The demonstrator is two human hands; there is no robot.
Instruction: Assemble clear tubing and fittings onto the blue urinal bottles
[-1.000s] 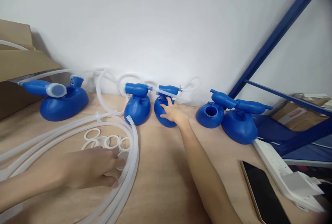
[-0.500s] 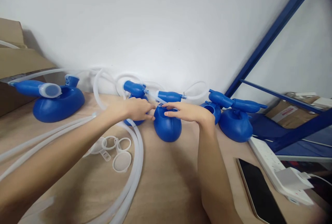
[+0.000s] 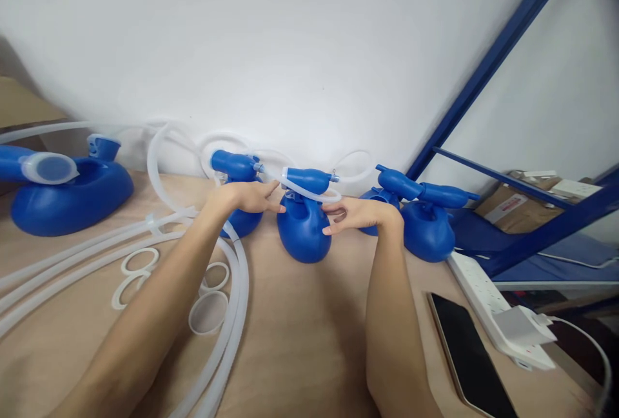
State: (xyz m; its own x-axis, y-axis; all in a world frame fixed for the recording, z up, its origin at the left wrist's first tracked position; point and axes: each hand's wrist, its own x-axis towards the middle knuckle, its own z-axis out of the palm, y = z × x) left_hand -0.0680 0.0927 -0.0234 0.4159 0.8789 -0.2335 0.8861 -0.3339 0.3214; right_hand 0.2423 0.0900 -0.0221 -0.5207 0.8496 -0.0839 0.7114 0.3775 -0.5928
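Observation:
A blue plastic urinal bottle (image 3: pixel 304 237) stands upright on the table between my hands. Across its top lies a blue funnel-like piece (image 3: pixel 308 180) with a clear hose (image 3: pixel 314 197) curving in front of it. My left hand (image 3: pixel 254 197) is on the bottle's left, its fingers stretched out and the fingertips at or near its side. On the right, my right hand (image 3: pixel 355 213) has its fingers apart, the tips at the bottle's upper side. Whether either hand presses on it I cannot tell. Another blue bottle (image 3: pixel 245 221) stands partly behind my left hand.
More blue bottles stand at the left (image 3: pixel 72 205) and right (image 3: pixel 428 231). Clear hoses (image 3: pixel 240 302) and white ring caps (image 3: pixel 209 312) lie on the table (image 3: pixel 300 340). A phone (image 3: pixel 467 350), a power strip (image 3: pixel 483 295) and a blue rack (image 3: pixel 493 63) are at the right.
My hands have parted from above the bottle to its two sides, uncovering its top and the hose loop. The whole view has shifted, so things appear farther left.

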